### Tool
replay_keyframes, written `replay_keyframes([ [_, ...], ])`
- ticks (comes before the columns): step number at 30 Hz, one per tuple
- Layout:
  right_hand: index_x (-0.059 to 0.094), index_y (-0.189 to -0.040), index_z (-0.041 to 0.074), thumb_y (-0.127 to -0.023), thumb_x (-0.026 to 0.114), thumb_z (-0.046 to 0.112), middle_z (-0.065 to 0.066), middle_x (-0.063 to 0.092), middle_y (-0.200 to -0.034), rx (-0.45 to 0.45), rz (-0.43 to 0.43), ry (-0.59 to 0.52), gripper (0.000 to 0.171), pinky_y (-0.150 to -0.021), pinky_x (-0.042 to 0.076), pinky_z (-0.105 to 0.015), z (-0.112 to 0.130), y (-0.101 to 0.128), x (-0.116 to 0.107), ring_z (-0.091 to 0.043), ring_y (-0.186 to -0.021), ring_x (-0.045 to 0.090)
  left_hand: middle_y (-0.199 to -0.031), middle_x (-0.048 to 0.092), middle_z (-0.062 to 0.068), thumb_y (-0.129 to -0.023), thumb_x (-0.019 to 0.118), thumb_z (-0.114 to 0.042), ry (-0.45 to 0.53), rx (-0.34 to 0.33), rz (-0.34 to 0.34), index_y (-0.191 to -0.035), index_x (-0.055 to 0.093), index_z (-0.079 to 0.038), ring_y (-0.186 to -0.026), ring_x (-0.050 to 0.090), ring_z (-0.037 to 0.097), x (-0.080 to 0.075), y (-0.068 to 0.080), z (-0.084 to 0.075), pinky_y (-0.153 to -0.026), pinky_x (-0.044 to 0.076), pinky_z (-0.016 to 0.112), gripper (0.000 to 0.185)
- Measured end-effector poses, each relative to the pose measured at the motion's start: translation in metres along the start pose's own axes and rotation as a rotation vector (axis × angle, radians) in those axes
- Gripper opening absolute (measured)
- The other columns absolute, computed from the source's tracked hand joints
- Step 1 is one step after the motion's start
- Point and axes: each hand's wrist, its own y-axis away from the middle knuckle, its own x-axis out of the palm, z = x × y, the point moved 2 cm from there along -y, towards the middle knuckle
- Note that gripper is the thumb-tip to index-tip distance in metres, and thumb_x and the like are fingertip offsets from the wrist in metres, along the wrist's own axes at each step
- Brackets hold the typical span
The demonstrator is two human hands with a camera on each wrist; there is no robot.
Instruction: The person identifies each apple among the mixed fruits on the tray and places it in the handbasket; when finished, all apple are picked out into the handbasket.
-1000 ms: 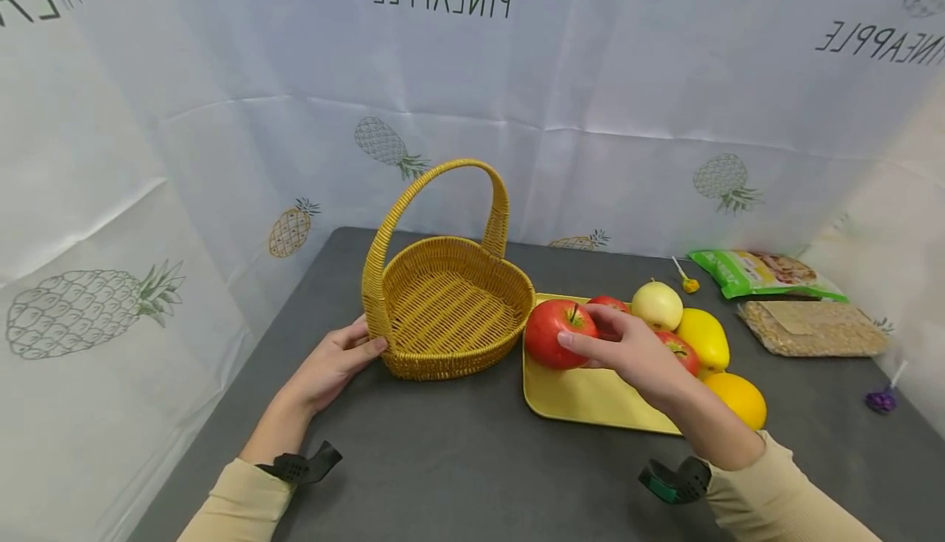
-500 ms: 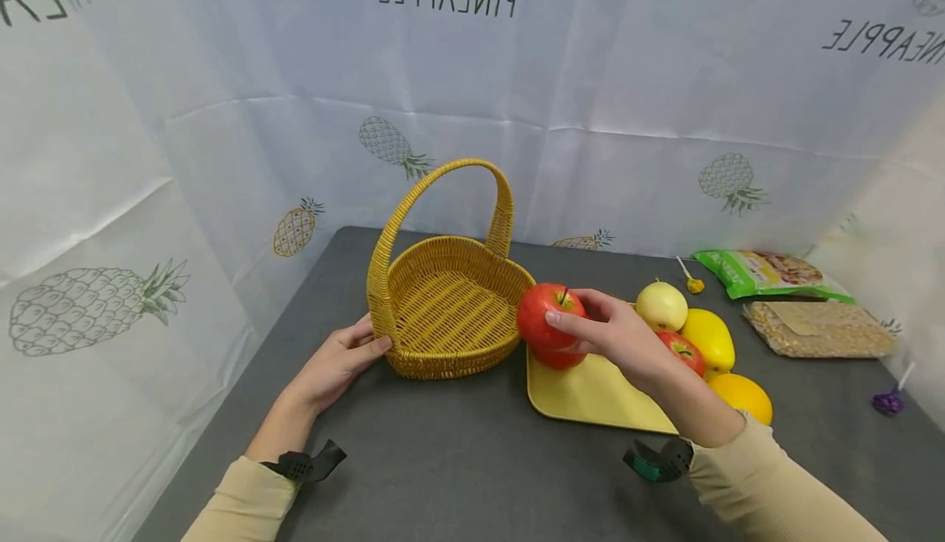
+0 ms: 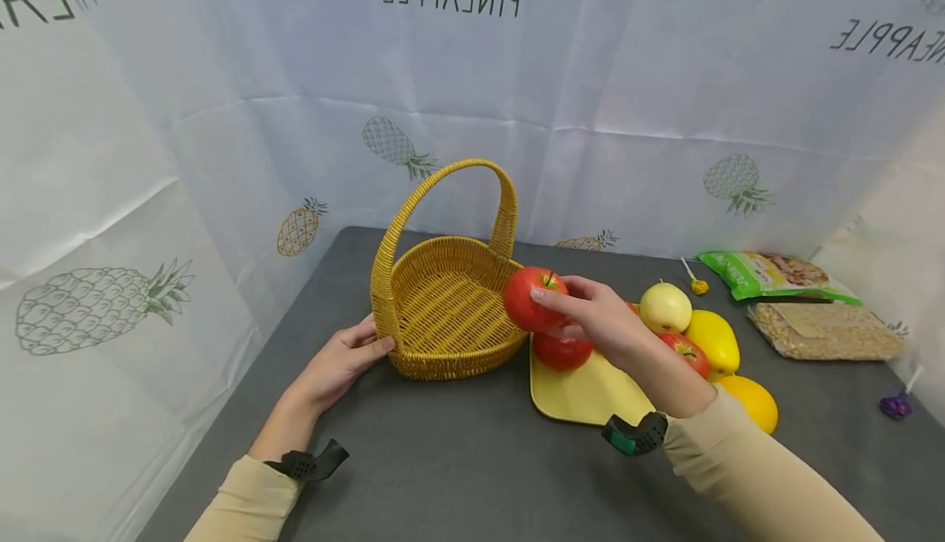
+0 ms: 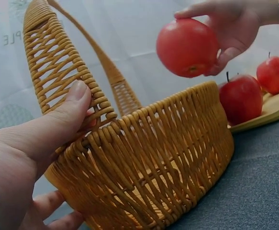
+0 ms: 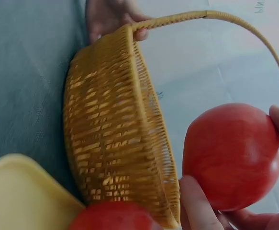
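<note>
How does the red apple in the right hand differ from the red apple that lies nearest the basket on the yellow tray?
The held apple is gripped by the right hand in the air at the basket rim; the tray apple rests on the yellow tray, untouched. The held apple looks tilted, its stem pointing sideways; the tray apple stands stem up in the left wrist view. Both are red, round and similar in size.

a dark grey table carries a woven yellow basket at its middle, with a yellow tray just beside it. an orange fruit lies by the tray. further off lie a green packet, a clear bag of grain, and two small lollipops.
</note>
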Motion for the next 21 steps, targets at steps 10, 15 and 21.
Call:
replay_keyframes([
  [10, 0.026, -0.158, -0.002, -0.099, 0.069, 0.036, -0.021, 0.049, -0.146, 0.063, 0.057, -0.107, 0.082, -0.101, 0.05, -0.042, 0.008, -0.016, 0.004, -0.027, -0.117, 0.064, -0.17, 0.015, 0.012, -0.105, 0.063, -0.017, -0.005, -0.01, -0.006, -0.152, 0.042, 0.007, -0.155, 0.01, 0.03, -0.002, -0.002, -0.001, -0.103, 0.041, 0.018, 0.057],
  [15, 0.024, -0.159, -0.001, -0.1, 0.069, 0.035, -0.021, 0.048, -0.147, 0.081, 0.08, -0.133, 0.082, -0.102, 0.049, -0.045, 0.01, -0.021, 0.008, -0.031, -0.12, 0.063, -0.17, 0.016, 0.012, -0.105, 0.062, -0.017, -0.016, -0.01, -0.007, -0.152, 0.043, 0.006, -0.155, 0.011, 0.029, -0.002, -0.001, 0.0, -0.103, 0.04, 0.018, 0.056],
  [21, 0.027, -0.158, -0.001, -0.099, 0.07, 0.033, -0.02, 0.05, -0.146, 0.095, 0.088, -0.152, 0.08, -0.099, 0.051, -0.044, 0.01, -0.025, 0.014, -0.033, -0.12, 0.063, -0.17, 0.015, 0.011, -0.105, 0.063, -0.017, -0.015, -0.015, -0.013, -0.151, 0.044, 0.006, -0.155, 0.009, 0.029, -0.001, -0.001, 0.001, -0.103, 0.04, 0.018, 0.055],
])
